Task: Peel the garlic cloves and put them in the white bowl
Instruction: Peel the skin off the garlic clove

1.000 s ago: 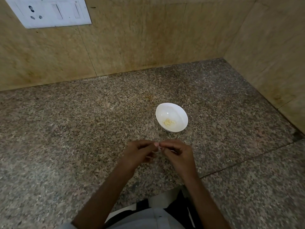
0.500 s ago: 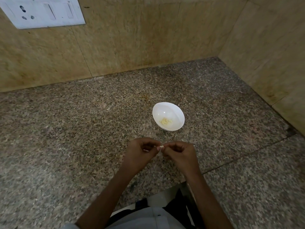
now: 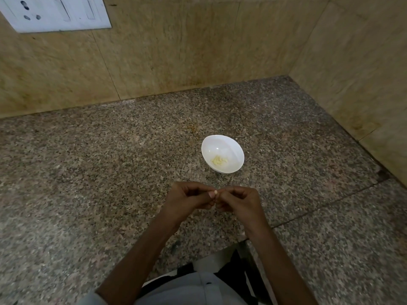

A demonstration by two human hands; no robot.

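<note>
**View, one: head.**
- Station: we look from the person's head, forward and steeply down onto a speckled granite countertop (image 3: 88, 172).
- Facing: we face the corner where the back wall (image 3: 176, 51) meets the right wall (image 3: 363, 62). A white switch plate (image 3: 59, 13) is cut by the top left edge.
- Nearness: we sit close. The left hand (image 3: 187, 198) and right hand (image 3: 240, 201) meet just below frame centre, pinching a garlic clove (image 3: 215, 192). The white bowl (image 3: 229, 146) lies just beyond them.
- Lower edge: both forearms enter from the bottom, over grey clothing (image 3: 193, 287).
- Coverage: wide-angle, taking in countertop and both walls.
</note>
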